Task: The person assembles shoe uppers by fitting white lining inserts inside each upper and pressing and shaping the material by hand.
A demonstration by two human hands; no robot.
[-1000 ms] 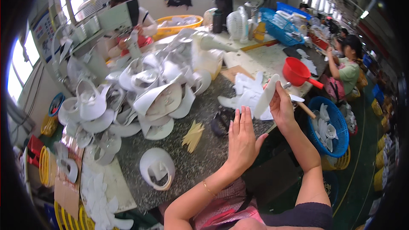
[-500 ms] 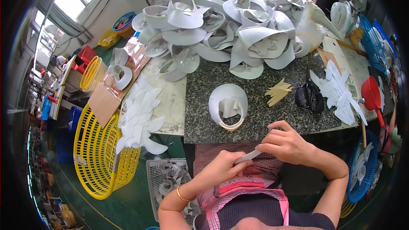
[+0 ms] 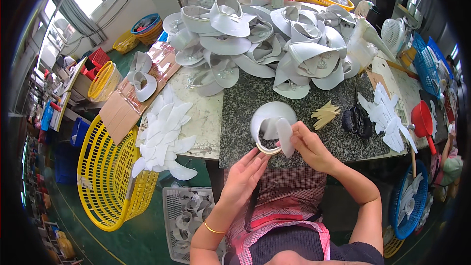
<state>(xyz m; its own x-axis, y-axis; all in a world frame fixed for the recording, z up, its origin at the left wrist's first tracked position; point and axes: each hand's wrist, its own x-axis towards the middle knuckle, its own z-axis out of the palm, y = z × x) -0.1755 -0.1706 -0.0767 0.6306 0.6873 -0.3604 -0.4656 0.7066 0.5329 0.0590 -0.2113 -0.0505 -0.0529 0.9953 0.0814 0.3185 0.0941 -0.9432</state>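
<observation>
1. A yellow basket (image 3: 105, 167) stands on the floor at the far left, with a heap of flat white pieces (image 3: 164, 135) just beside it on the table edge.
2. A grey crate (image 3: 189, 213) of white bits sits on the floor below the table.
3. The left hand (image 3: 243, 179) is open, fingers straight and close together, the tips touching the lower rim of the white hat brim (image 3: 271, 125).
4. That brim stands on the dark stone table (image 3: 235, 118), right at its near edge.
5. The right hand (image 3: 309, 145) pinches a white strip (image 3: 285, 137) between thumb and fingers, held against the brim.
6. Black scissors (image 3: 357, 120) lie near to the right, a red scoop (image 3: 423, 122) beyond them.
</observation>
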